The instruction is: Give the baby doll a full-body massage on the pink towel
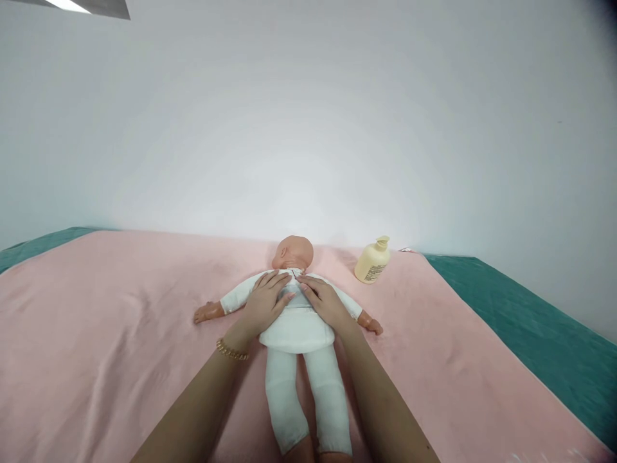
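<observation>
A baby doll (pixel 296 331) with a white cloth body lies face down, its head turned to the left and its arms spread. My left hand (pixel 267 299) rests flat on the left side of its upper back, fingers stretched toward the shoulder. On the right side of the back lies my right hand (pixel 325 297), also flat with fingers extended. Neither hand grips anything. The doll's feet are cut off by the lower edge of the view. A beaded bracelet (pixel 232 350) circles my left wrist.
A pale yellow pump bottle (pixel 372 262) stands to the right of the doll's head. Beneath everything spreads a pink blanket (pixel 159 360), slightly wrinkled on the left, over a green surface (pixel 525 315). A plain white wall (pixel 308 128) rises behind.
</observation>
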Tool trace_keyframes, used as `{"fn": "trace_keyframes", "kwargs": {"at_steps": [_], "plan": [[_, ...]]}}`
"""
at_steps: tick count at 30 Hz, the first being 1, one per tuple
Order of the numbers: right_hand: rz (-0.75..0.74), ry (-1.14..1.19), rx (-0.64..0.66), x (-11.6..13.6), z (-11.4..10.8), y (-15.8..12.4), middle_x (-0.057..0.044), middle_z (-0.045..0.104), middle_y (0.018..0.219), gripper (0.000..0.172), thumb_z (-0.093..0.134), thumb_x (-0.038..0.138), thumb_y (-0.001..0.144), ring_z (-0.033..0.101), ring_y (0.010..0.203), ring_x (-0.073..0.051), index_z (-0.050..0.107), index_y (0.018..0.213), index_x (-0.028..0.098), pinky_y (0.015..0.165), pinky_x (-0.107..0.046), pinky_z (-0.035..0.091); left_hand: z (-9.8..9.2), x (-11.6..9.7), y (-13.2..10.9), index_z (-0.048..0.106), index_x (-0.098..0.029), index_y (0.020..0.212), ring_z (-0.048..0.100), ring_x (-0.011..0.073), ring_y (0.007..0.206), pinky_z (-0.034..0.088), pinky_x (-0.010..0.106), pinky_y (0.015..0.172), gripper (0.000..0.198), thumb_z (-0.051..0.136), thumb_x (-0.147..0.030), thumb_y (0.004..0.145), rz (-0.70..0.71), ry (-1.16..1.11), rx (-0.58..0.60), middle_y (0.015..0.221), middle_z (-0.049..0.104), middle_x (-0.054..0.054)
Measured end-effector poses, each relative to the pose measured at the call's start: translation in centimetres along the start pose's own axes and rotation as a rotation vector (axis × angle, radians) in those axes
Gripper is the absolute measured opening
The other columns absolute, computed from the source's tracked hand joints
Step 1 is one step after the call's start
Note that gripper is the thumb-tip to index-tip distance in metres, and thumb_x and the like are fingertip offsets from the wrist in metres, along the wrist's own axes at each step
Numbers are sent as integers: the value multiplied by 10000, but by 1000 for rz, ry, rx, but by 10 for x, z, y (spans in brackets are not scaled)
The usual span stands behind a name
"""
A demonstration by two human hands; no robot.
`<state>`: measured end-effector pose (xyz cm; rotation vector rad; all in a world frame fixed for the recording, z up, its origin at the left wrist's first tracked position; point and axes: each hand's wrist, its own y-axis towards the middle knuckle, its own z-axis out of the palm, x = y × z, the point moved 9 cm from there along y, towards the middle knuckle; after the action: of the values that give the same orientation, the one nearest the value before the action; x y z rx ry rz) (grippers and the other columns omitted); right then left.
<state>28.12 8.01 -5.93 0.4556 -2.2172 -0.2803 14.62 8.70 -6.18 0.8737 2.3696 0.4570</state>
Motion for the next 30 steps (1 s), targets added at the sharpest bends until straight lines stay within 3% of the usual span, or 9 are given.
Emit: {"fn": "trace_keyframes", "kwargs": {"at_steps": [10, 20, 24, 26, 28, 30], "plan": [[9, 19, 51, 3, 3, 3, -59, 666, 1245, 392, 425, 448, 986, 571, 1192, -223, 675, 1189, 226, 1075, -401, 377, 2, 0, 1, 589, -171, 1270, 463, 261, 1293, 328, 511, 1111, 446, 398, -448, 978, -10, -1, 15, 1314, 612, 97], [11, 41, 43, 2, 2, 0, -66, 592, 1347, 440, 412, 498, 981, 491, 1293, -228, 618, 1269, 236, 1126, -424, 321, 1, 2, 0, 551, -155, 1315, 443, 258, 1315, 312, 502, 1127, 457, 395, -425, 981, -21, -55, 9, 1369, 568, 112], [11, 40, -59, 11, -24, -4, -78, 579, 1320, 403, 458, 446, 971, 503, 1262, -225, 589, 1290, 238, 1088, -414, 379, -15, 0, -1, 505, -153, 1359, 378, 264, 1366, 294, 500, 1143, 472, 410, -410, 975, -29, -110, -62, 1437, 496, 123], [38, 28, -56, 20, -40, -12, -76, 593, 1288, 373, 465, 403, 970, 527, 1229, -232, 597, 1279, 242, 1056, -422, 414, -31, -8, -2, 547, -169, 1311, 427, 260, 1324, 337, 483, 1118, 425, 414, -393, 974, -21, -133, -98, 1380, 546, 115], [72, 5, 50, 33, -50, -24, -60, 604, 1294, 364, 456, 374, 973, 553, 1205, -247, 589, 1298, 276, 1029, -444, 439, -46, -24, -3, 627, -196, 1182, 549, 243, 1180, 427, 442, 1036, 350, 406, -375, 979, 2, -153, -77, 1221, 646, 91], [87, -43, 196, 49, -56, -42, -35, 601, 1326, 357, 469, 356, 967, 553, 1219, -275, 594, 1299, 316, 1030, -476, 436, -54, -50, -7, 678, -225, 1044, 629, 224, 1013, 489, 401, 935, 321, 394, -362, 985, 60, -164, 41, 1046, 706, 50]]}}
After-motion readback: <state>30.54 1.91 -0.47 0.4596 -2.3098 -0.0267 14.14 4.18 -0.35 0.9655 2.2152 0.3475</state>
